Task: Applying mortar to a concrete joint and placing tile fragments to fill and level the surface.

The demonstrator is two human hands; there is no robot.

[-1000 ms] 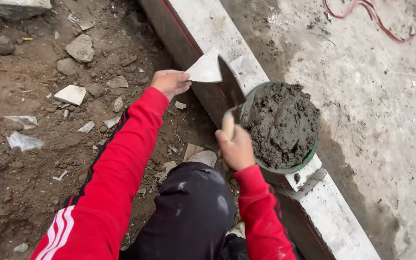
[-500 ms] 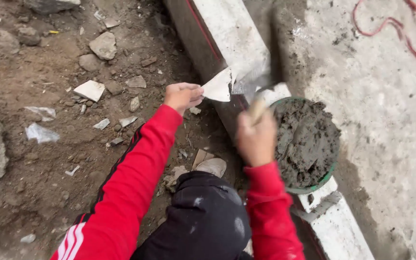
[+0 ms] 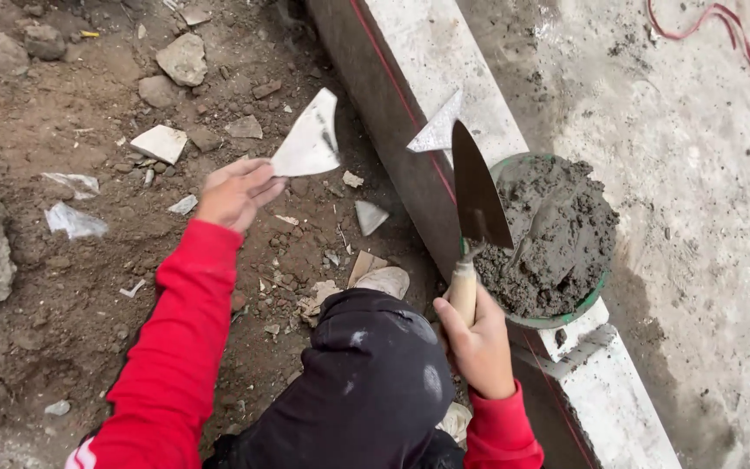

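Bare brown earth (image 3: 62, 287) strewn with stones and rubble fills the left half of the view, and a rough grey concrete floor (image 3: 696, 217) fills the right. Between them a long white kerb block (image 3: 444, 78) with a dark side face runs from the top centre down to the lower right. A red cable (image 3: 722, 35) loops across the concrete at the top right.

On the kerb sits a green-rimmed bucket (image 3: 596, 291) heaped with wet grey mortar (image 3: 557, 234). The person's dark-trousered knee (image 3: 366, 382) takes up the bottom centre, with red sleeves on both arms.

The right hand (image 3: 479, 343) is wrapped tight around the pale wooden handle of a trowel (image 3: 479, 191); the fingers are closed on the handle just below the metal neck. The dark pointed blade stands up from the fist, its lower edge right beside the bucket's left rim, its tip reaching up over the kerb.

The left hand (image 3: 238, 189) is stretched out over the earth and pinches the lower corner of a white tile shard (image 3: 310, 139); the fingers lie narrow along its edge, and most of the shard sticks out beyond the fingertips toward the kerb's dark face. A second white triangular shard (image 3: 437, 128) lies on the kerb just beside the trowel tip. Smaller white fragments (image 3: 160, 142) lie on the ground near the left hand.
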